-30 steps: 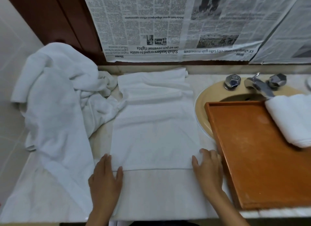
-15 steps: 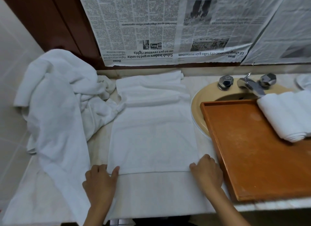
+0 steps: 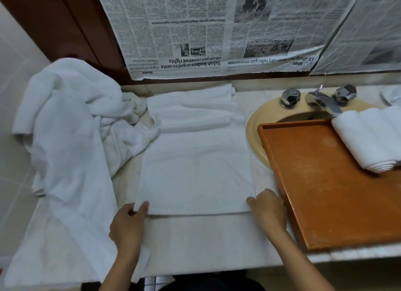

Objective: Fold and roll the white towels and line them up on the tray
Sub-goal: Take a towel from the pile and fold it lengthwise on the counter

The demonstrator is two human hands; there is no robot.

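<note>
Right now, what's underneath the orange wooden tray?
The tray lies partly over the beige sink, whose rim shows at its left edge, and its near end rests on the counter. Most of the bowl, and whatever lies in it, is covered.

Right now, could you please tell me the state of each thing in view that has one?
Folded towel: flat on the counter, not yet rolled.
Left hand: pinches its near left corner.
Right hand: grips its near right corner.
Towel heap: crumpled, unfolded.
Tray: set over the sink, mostly bare.
Rolled towels: rolled, side by side on the tray.
Faucet: no water seen running.
</note>
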